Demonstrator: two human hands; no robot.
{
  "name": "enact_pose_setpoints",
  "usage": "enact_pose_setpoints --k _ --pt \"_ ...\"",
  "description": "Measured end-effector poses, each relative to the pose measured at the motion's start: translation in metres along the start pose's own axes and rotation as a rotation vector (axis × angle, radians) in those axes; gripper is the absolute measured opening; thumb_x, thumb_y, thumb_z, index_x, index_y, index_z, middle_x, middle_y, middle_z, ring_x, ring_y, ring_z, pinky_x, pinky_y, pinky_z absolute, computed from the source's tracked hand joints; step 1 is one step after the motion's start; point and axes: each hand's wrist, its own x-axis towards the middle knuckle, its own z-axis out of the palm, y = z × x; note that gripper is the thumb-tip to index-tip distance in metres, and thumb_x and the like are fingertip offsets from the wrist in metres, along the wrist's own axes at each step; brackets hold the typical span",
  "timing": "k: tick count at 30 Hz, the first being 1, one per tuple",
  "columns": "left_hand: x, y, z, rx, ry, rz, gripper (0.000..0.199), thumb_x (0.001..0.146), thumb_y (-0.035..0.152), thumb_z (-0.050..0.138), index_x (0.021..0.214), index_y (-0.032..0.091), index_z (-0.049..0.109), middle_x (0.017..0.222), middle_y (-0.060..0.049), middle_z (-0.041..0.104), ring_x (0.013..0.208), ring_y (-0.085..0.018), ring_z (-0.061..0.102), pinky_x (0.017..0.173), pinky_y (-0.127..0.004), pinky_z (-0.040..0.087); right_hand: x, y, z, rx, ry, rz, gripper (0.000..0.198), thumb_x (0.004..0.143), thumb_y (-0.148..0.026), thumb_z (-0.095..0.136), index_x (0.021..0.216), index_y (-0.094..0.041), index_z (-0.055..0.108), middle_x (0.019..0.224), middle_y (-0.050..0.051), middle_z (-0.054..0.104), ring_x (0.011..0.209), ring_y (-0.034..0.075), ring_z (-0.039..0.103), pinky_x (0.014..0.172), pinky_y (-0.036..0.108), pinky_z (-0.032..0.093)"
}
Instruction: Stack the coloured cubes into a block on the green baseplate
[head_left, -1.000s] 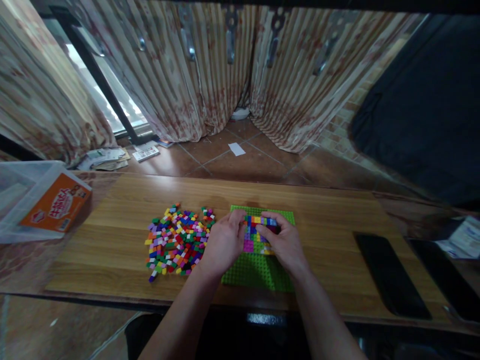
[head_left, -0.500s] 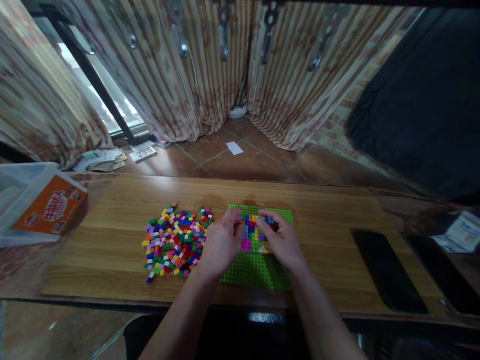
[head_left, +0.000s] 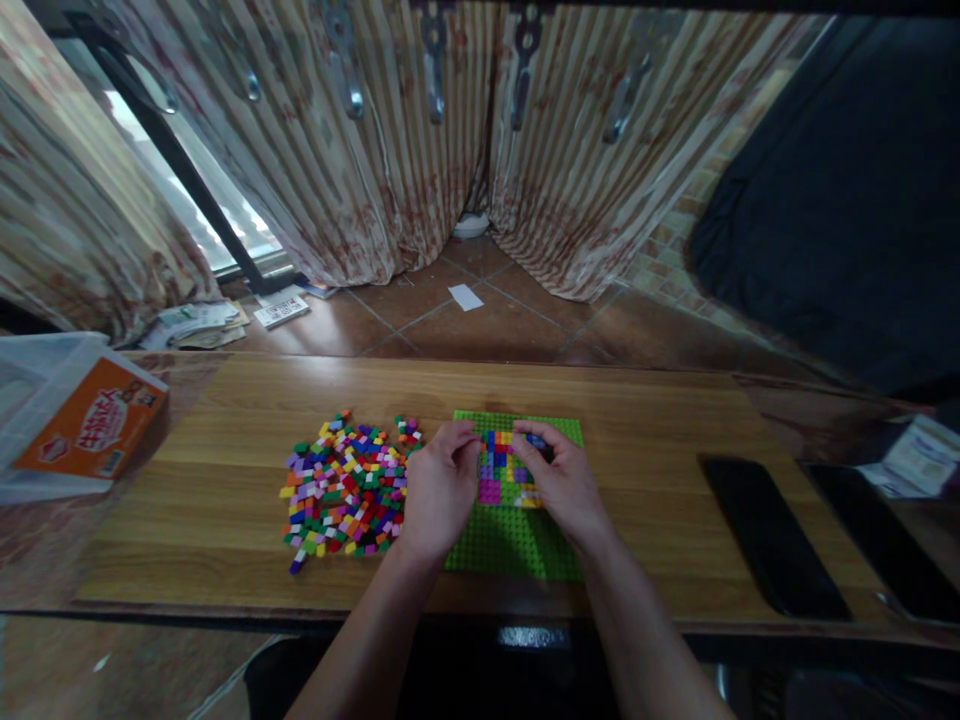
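1. The toy bricks (head_left: 490,491) should be light, stiff and hard to break, perhaps a little slick; their opposite sides look the best place for my fingertips.
2. The board (head_left: 517,548) is probably stiff too, best taken by its bare edges.
3. The bricks sit on the studded green board, in magenta, blue, red, yellow and purple.
4. My left hand (head_left: 441,490) and right hand (head_left: 561,482) curl over them, thumbs near fingers; I cannot tell whether either pinches a brick.
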Motion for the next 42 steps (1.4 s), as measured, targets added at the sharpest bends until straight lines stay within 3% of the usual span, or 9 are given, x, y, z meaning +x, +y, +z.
enact_pose_setpoints --k 8,14,20,26,37,42 --pt "0.004 0.001 0.003 -0.168 0.03 -0.13 0.013 0.079 0.013 0.068 0.091 0.017 0.069 0.087 -0.006 0.076 0.083 -0.019 0.074 0.081 -0.033 0.059 0.0 0.002 -0.001 -0.011 -0.006 0.004 0.041 0.074 -0.052 0.071 0.103 -0.023 0.073 0.088 0.003 0.074 0.072 0.019 0.066 0.064 0.032 0.056" --pt "0.01 0.005 0.001 -0.297 0.018 -0.254 0.013 0.071 0.012 0.072 0.084 0.015 0.069 0.08 -0.004 0.075 0.076 -0.017 0.072 0.074 -0.029 0.058 0.001 0.005 0.0 -0.076 0.011 -0.05 0.036 0.078 -0.049 0.068 0.102 -0.023 0.074 0.097 0.005 0.075 0.081 0.021 0.067 0.073 0.034 0.055" --pt "0.014 0.002 0.002 -0.338 0.011 -0.302 0.012 0.067 0.018 0.074 0.078 0.015 0.071 0.074 -0.002 0.073 0.069 -0.016 0.068 0.066 -0.026 0.055 0.0 0.012 -0.002 -0.141 0.021 -0.102 0.031 0.083 -0.045 0.062 0.103 -0.025 0.073 0.102 0.004 0.074 0.09 0.023 0.066 0.083 0.038 0.052" --pt "0.019 -0.011 0.007 -0.397 0.003 -0.332 0.017 0.063 0.022 0.075 0.078 0.015 0.074 0.069 -0.001 0.07 0.062 -0.013 0.061 0.059 -0.024 0.05 0.0 0.017 -0.004 -0.093 -0.024 -0.093 0.029 0.082 -0.043 0.062 0.102 -0.025 0.071 0.099 0.003 0.074 0.087 0.022 0.066 0.081 0.036 0.052" --pt "0.013 -0.004 0.003 -0.571 -0.023 -0.445 0.026 0.063 0.032 0.078 0.08 0.014 0.071 0.066 0.001 0.067 0.061 -0.011 0.06 0.061 -0.024 0.05 0.001 0.012 -0.002 -0.048 -0.031 -0.101 0.035 0.086 -0.05 0.058 0.102 -0.023 0.073 0.103 0.005 0.074 0.095 0.023 0.067 0.087 0.038 0.05" --pt "0.013 0.004 -0.006 -0.63 0.007 -0.484 0.033 0.062 0.04 0.08 0.079 0.014 0.07 0.068 0.0 0.068 0.064 -0.012 0.062 0.066 -0.025 0.052 0.002 0.013 0.001 -0.095 -0.009 -0.085 0.036 0.083 -0.05 0.062 0.103 -0.022 0.072 0.098 0.005 0.075 0.087 0.022 0.067 0.079 0.035 0.052"
